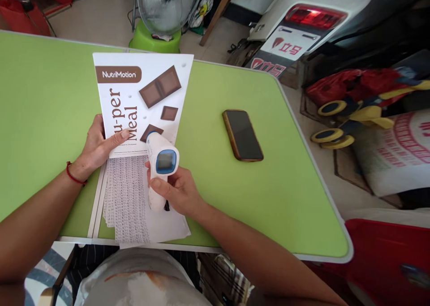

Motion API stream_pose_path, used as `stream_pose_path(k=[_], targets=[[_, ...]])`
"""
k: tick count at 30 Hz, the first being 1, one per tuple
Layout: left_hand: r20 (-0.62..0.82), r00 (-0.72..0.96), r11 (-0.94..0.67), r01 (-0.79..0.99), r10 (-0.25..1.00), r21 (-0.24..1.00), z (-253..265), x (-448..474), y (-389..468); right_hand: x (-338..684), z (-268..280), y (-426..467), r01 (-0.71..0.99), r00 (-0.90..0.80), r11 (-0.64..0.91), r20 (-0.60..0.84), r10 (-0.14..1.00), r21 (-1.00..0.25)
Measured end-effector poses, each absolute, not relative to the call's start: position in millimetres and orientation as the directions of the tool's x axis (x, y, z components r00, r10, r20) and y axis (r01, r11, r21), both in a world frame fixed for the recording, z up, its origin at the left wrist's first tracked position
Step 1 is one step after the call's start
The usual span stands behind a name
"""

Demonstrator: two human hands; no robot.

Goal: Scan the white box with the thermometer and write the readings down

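My left hand grips the lower left corner of a white box printed "NutriMotion" with brown chocolate pieces; the thumb lies across its front. In my right hand is a white infrared thermometer, its blue-rimmed display facing me and its head in front of the box's lower right part. Whether the thermometer touches the box I cannot tell. Beneath both hands, sheets of paper covered in handwriting lie at the near edge of the green table.
A smartphone in a brown case lies on the table to the right. Past the far edge, a fan stands on a green stool. A white scooter is at the back right, and a red chair is near the right corner.
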State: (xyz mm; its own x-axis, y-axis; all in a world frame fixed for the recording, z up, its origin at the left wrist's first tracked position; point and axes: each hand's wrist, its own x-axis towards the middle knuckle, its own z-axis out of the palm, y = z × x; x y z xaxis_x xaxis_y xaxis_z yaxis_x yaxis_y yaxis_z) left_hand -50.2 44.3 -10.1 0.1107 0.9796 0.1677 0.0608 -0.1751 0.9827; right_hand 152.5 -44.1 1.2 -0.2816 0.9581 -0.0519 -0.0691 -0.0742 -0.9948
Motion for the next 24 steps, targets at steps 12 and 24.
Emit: stream_pose_path(k=[12, 24], targets=[[0.429, 0.032, -0.43, 0.085, 0.903, 0.899, -12.7, -52.9, 52.3, 190.6, -1.7, -16.7, 0.501, -0.006, 0.129, 0.145, 0.989, -0.856], [0.43, 0.1, -0.442, 0.21, 0.897, 0.872, -21.3, -55.7, 59.6, 210.9, -20.6, -1.0, 0.972, -0.05, 0.097, 0.213, 0.976, -0.215]])
